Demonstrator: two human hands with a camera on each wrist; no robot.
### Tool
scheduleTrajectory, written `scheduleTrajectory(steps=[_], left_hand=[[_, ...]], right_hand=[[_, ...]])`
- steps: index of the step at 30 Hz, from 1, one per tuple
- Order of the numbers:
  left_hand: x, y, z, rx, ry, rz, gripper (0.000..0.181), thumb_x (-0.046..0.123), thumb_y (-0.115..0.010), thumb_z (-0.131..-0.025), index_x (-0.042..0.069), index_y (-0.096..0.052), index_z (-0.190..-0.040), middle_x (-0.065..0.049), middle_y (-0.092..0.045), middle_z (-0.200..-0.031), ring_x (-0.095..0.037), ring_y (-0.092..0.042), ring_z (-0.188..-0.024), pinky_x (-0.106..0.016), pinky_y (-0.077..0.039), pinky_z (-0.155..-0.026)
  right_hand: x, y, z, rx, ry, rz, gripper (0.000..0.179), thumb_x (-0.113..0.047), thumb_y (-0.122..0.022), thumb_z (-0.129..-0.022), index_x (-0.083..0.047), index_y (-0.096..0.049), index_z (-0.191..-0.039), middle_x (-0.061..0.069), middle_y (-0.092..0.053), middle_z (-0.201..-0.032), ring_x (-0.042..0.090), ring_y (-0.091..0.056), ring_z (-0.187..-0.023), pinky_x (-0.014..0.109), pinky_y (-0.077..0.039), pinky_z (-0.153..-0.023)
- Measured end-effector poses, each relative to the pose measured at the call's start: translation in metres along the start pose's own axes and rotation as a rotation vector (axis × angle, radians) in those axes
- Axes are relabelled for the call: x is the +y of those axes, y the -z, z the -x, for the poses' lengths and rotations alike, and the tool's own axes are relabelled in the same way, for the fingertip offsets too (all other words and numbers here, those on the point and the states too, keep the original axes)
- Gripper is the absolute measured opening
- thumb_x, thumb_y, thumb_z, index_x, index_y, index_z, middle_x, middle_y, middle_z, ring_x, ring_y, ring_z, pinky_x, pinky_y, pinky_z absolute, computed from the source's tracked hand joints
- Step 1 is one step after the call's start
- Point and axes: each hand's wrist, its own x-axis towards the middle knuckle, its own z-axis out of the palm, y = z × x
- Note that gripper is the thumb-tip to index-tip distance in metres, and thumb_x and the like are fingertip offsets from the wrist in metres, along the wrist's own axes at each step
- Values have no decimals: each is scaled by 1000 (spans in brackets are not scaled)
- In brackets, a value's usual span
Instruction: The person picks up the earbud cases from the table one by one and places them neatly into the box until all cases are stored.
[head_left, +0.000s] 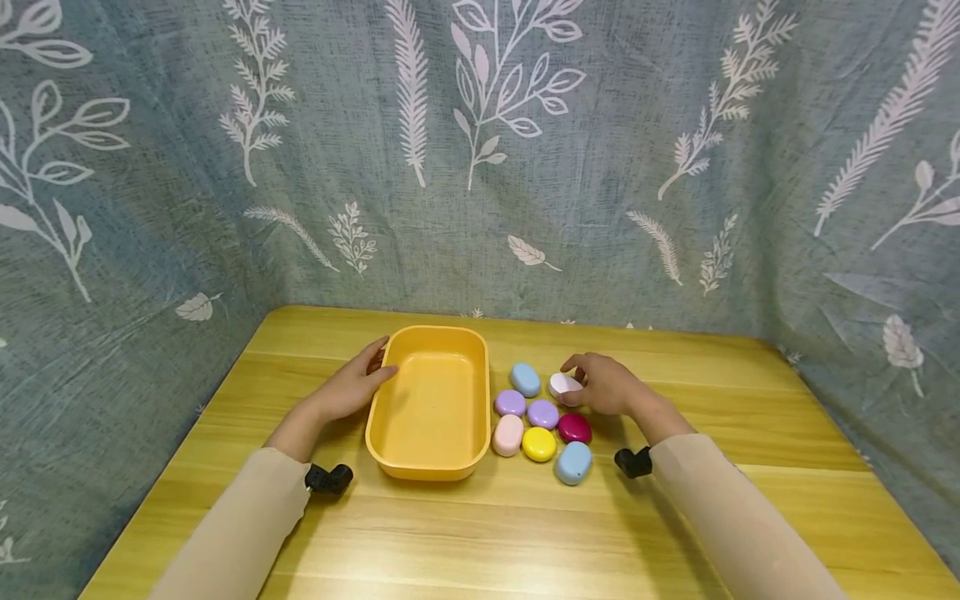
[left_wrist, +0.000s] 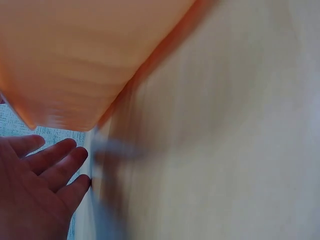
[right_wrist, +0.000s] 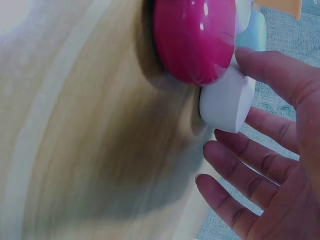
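My left hand (head_left: 348,387) is at the left wall of a yellow-orange plastic tray (head_left: 377,442), thumb over the rim and fingers outside. In the left wrist view its fingers (left_wrist: 62,167) are loosely extended beside the tray's outer wall (left_wrist: 75,65). My right hand (head_left: 606,385) is around a small white rounded piece (head_left: 561,385) at the back right of a group of glossy pieces. In the right wrist view the thumb overlaps the white piece (right_wrist: 225,102), and the other fingers (right_wrist: 245,175) spread loosely behind it. A magenta oval piece (right_wrist: 195,40) lies right beside it.
Between tray and right hand lie light blue pieces (head_left: 525,379), purple pieces (head_left: 543,413), a pink piece (head_left: 507,436), a yellow piece (head_left: 539,444) and the other light blue piece (head_left: 573,463). A leaf-patterned curtain (head_left: 480,233) hangs behind the wooden table (head_left: 450,542).
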Motion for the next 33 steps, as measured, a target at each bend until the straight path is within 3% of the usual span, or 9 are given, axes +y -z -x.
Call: scheduleTrajectory(steps=[5, 13, 21, 33], left_hand=[[-3, -5, 3, -17, -44, 77, 74, 33, -45, -112, 13, -1, -168, -19, -15, -173, -41, -28, -156, -58, -37, -120], [-8, -9, 5, -5, -50, 120, 72, 29, -45, -113, 15, -1, -169, -16, -9, -175, -39, -22, -159, -57, -33, -123], [-11, -12, 3, 14, -33, 162, 68, 28, -43, -113, 18, -6, -169, -14, -16, -174, -37, -43, -149, -50, -47, -114], [-15, -16, 6, 27, -39, 213, 66, 32, -42, -113, 24, -8, -169, -7, -13, -175, -33, -37, -153, -53, -40, -119]], right_hand=[[-2, -2, 0, -1, -1, -21, 52, -37, -79, -93, -7, -64, -132, 16, -68, -115, 26, -62, -94, 44, -53, -87], [-3, -2, 1, 22, -7, -31, 48, -37, -77, -94, -7, -65, -130, 14, -69, -113, 23, -61, -89, 39, -52, -82], [0, -3, 4, 61, 11, -41, 47, -36, -77, -93, -7, -66, -128, 13, -69, -111, 22, -62, -89, 37, -52, -80], [0, 0, 12, 123, 30, -98, 44, -35, -78, -93, -8, -68, -126, 13, -67, -112, 22, -61, -89, 33, -50, -75]])
